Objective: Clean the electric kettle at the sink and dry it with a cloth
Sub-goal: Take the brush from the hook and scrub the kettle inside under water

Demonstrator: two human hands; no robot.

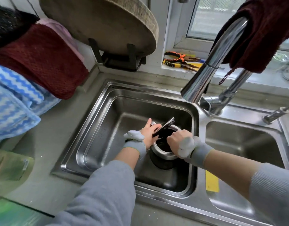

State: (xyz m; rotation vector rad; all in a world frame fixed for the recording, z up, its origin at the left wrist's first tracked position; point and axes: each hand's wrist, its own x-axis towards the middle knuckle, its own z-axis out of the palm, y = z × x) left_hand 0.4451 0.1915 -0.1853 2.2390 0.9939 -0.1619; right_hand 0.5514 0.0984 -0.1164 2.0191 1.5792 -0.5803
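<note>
A steel electric kettle with a black base stands upright in the left basin of the sink. Its black lid is flipped open. My left hand grips the kettle's far left side, by the lid hinge. My right hand is closed into a fist at the kettle's rim, with the fingers reaching into the opening; what they hold is hidden. The chrome tap spout hangs above the basin and no water runs from it. A dark red cloth is draped over the tap.
Dark red, pink and blue-white zigzag cloths hang at the left. A round wooden board stands in a rack behind the sink. Pliers lie on the window sill. The right basin has a yellow sticker on the divider.
</note>
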